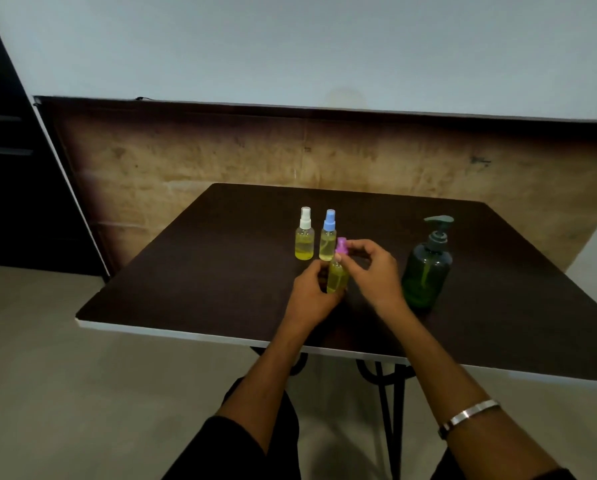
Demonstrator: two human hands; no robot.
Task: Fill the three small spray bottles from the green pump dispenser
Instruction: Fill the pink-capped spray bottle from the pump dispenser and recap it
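Three small clear spray bottles hold yellow liquid. The white-capped bottle (304, 235) and the blue-capped bottle (328, 237) stand side by side on the dark table (200, 265). In front of them, my left hand (312, 292) grips the body of the third bottle (337, 280), held upright. My right hand (373, 268) pinches that bottle's purple spray cap (341, 245) at the top of the neck. The green pump dispenser (427, 268) stands upright to the right of my right hand, apart from it.
The table's white front edge (186, 332) runs close to my forearms. A brown panel wall (221, 154) rises behind the table. A dark door or cabinet (9, 168) stands at the far left. A metal bangle (468, 415) sits on my right wrist.
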